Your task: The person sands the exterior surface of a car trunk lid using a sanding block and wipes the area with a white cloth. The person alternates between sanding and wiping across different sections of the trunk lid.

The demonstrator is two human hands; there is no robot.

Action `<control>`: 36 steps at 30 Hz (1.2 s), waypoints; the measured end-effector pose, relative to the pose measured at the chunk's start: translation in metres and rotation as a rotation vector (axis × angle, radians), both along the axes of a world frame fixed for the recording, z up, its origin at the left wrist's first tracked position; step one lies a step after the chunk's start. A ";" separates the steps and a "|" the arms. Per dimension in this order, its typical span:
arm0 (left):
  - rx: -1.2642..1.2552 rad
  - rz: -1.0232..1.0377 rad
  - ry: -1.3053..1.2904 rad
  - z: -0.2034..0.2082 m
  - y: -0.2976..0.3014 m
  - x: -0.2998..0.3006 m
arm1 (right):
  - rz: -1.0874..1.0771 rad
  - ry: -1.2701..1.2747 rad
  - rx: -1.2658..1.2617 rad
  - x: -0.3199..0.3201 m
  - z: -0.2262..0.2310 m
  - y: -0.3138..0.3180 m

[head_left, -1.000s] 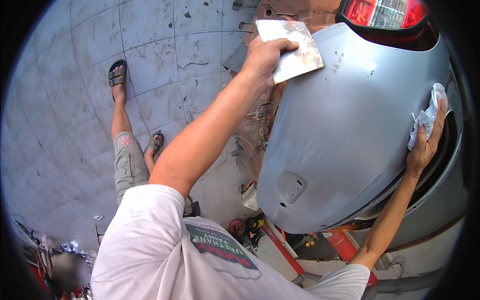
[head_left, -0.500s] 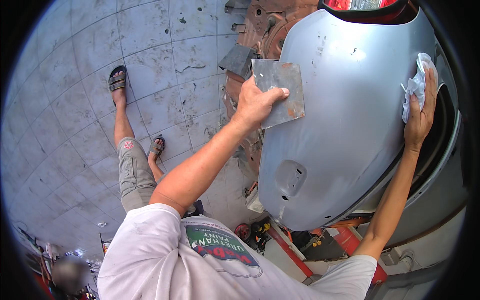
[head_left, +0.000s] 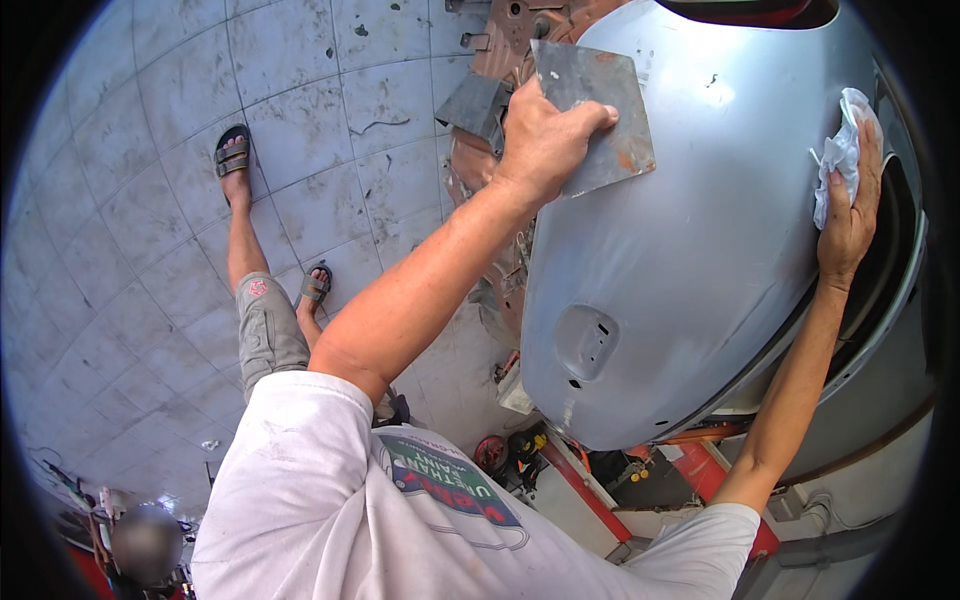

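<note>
My left hand [head_left: 548,140] grips a square grey metal sheet [head_left: 612,95] by its left side, thumb on the top face and the other fingers hidden beneath. Orange-brown patches mark the sheet's corners. It overlaps the left edge of a silver-grey car body panel [head_left: 690,230]; whether the two touch I cannot tell. Over at the panel's right side, my right hand [head_left: 850,225] holds a crumpled white cloth or paper wipe [head_left: 843,150] flat against the surface. A recess with small slots [head_left: 588,342] sits in the panel's near left part.
Stripped reddish-brown car metal [head_left: 475,160] lies left of the panel, with a dark bent flap [head_left: 472,105] sticking out. Below are red beams [head_left: 590,490] and yellow-black equipment [head_left: 525,448]. A person's sandalled feet [head_left: 233,155] stand on the tiled floor [head_left: 290,110].
My left hand has moved farther away and a little right with the metal sheet. The right hand keeps the wipe on the panel, slightly farther away. The view has shifted a little.
</note>
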State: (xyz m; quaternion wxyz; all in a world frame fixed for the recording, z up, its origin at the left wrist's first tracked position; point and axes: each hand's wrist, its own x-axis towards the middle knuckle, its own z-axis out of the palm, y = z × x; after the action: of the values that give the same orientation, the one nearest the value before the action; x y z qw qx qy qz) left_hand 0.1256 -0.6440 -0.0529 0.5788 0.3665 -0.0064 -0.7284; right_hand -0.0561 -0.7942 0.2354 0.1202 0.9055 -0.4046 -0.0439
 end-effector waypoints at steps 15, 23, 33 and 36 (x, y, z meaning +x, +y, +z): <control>0.056 0.034 0.098 0.002 0.007 0.004 | -0.003 -0.020 0.011 0.000 -0.005 -0.004; 0.033 0.032 0.098 0.003 0.001 0.004 | 0.008 -0.022 0.029 0.001 -0.001 0.000; -0.017 0.057 0.043 0.004 -0.009 0.004 | -0.014 -0.048 0.041 0.000 -0.003 0.001; -0.036 0.000 0.033 0.007 -0.039 0.015 | 0.008 -0.020 0.038 0.004 -0.001 -0.002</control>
State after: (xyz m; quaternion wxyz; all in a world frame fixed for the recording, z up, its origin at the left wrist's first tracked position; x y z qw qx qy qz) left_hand 0.1403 -0.6827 -0.0457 0.5852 0.3438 -0.0100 -0.7343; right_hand -0.0524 -0.7964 0.2344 0.0994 0.9095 -0.4015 -0.0422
